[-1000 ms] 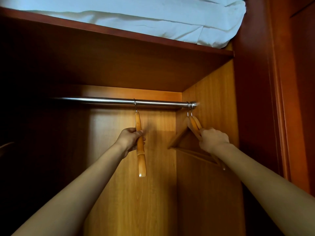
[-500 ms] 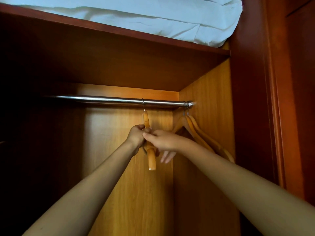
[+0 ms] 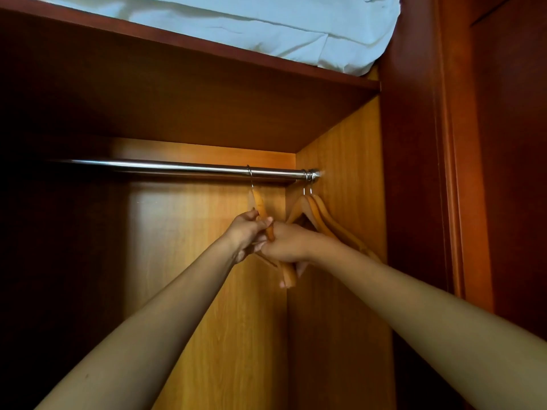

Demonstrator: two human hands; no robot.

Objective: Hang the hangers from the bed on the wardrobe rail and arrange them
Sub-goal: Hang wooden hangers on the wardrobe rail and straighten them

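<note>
Inside a wooden wardrobe [image 3: 349,137], two bare arms reach up. The left grip [image 3: 247,229] pinches the sloping arm of a wooden hanger [image 3: 260,204]. The right grip [image 3: 288,244], touching it on the right, curls its fingers round the same hanger lower down. This hanger hangs from the metal rail [image 3: 177,167] directly above both grips. To their right, two more hangers [image 3: 322,214] hang close together at the rail's end. Higher still, white bedding [image 3: 266,22] lies on the shelf [image 3: 207,48].
</note>
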